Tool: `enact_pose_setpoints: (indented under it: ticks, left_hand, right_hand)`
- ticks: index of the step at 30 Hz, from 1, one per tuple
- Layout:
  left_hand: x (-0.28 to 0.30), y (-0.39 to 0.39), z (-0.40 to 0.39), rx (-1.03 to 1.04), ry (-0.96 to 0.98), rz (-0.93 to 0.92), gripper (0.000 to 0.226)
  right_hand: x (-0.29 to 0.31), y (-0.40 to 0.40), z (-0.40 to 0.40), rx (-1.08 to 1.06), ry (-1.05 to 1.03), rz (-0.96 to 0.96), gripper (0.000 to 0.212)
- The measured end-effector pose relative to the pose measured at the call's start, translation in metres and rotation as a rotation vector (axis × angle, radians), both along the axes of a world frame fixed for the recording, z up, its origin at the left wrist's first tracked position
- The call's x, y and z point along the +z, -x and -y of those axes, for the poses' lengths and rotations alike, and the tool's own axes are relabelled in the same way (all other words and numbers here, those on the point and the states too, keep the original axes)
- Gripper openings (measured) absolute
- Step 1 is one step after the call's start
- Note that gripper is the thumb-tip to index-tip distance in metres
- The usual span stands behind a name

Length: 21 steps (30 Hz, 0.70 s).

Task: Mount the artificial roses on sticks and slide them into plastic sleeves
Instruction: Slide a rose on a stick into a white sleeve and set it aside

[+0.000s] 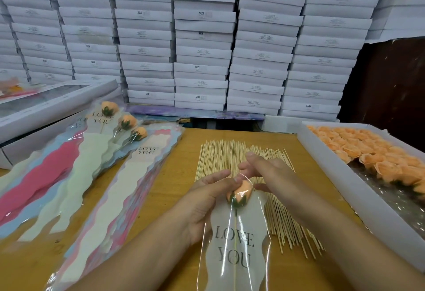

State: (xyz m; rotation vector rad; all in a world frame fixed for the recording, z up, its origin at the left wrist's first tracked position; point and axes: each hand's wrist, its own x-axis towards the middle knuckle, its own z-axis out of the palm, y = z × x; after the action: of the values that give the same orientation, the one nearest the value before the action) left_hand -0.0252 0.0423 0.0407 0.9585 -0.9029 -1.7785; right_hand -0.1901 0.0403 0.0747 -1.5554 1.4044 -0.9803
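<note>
An orange rose (pixel 241 193) on a thin stick sits inside a clear plastic sleeve (pixel 236 251) printed "LOVE YOU". My left hand (pixel 207 201) grips the sleeve and rose head from the left. My right hand (pixel 264 171) pinches the sleeve's top edge just above the rose. Under both hands lies a spread of bamboo sticks (pixel 220 155). At the right, a white tray (pixel 345 175) holds several loose orange roses (pixel 372 159). Three sleeved roses (pixel 125 120) lie at the left.
Stacks of empty sleeves (pixel 119 187) in cream, pink and blue fan across the wooden table (pixel 179 175) at the left. A long white box (pixel 46 109) lies behind them. Stacked white boxes (pixel 202 44) fill the back.
</note>
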Motion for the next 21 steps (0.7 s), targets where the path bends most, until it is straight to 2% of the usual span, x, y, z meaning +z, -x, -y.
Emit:
enact_pose_setpoints:
  ticks: [11,18,21]
  left_hand:
    - [-0.003,-0.001,0.000,-0.040,0.028,-0.015,0.073]
    - [-0.005,0.000,0.002,-0.023,0.015,-0.037,0.061]
    - [-0.006,-0.001,0.002,0.016,0.040,0.014,0.063]
  right_hand:
    - [0.009,0.008,0.004,0.111,-0.173,-0.187,0.073]
    - [0.013,0.018,0.004,0.208,-0.299,-0.100,0.075]
    - [0.009,0.016,0.000,0.285,-0.333,-0.141,0.073]
